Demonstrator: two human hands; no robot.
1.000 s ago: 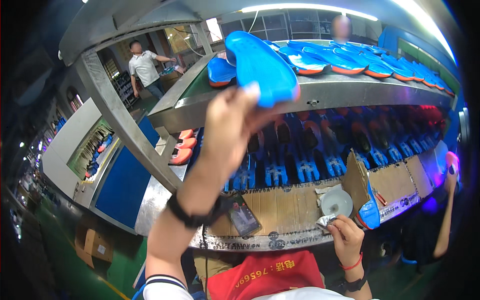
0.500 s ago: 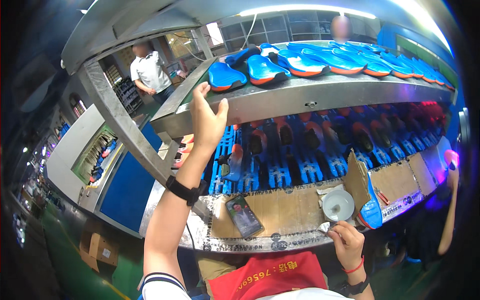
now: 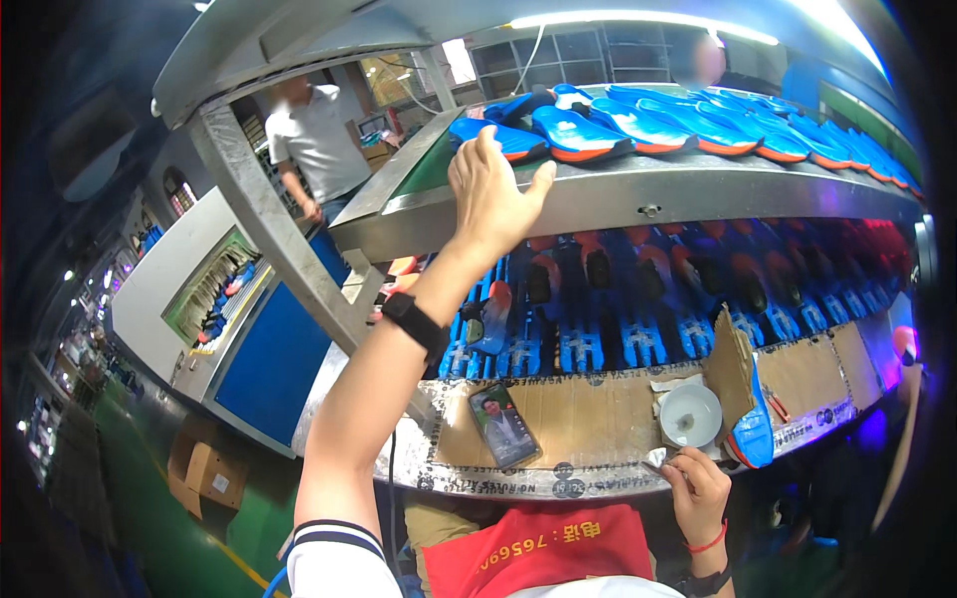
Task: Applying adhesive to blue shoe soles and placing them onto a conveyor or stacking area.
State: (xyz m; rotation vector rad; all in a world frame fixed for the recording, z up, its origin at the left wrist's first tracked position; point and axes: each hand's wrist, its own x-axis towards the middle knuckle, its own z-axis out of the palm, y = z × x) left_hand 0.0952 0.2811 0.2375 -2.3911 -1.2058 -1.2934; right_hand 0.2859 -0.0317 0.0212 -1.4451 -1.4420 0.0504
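Note:
My left hand [image 3: 490,189] is raised to the front edge of the upper metal shelf [image 3: 638,194], fingers apart and holding nothing. Just beyond its fingertips lies a blue shoe sole with an orange edge [image 3: 498,135], the first in a row of several blue soles [image 3: 698,125] along that shelf. My right hand [image 3: 698,488] rests low at the near edge of the cardboard-covered bench [image 3: 598,419], pinching a small crumpled silvery scrap [image 3: 654,458]. A black band sits on my left wrist.
A phone [image 3: 503,426] with a lit screen lies on the cardboard. Beside it stand a white round cup [image 3: 690,414] and one blue sole propped upright [image 3: 753,434]. Blue racks holding dark and orange parts [image 3: 648,299] fill the lower level. A person in a grey shirt [image 3: 319,149] stands behind.
My left hand lifted a blue sole up, set it on the upper shelf and let go. It now hovers open at the shelf edge. My right hand stayed put.

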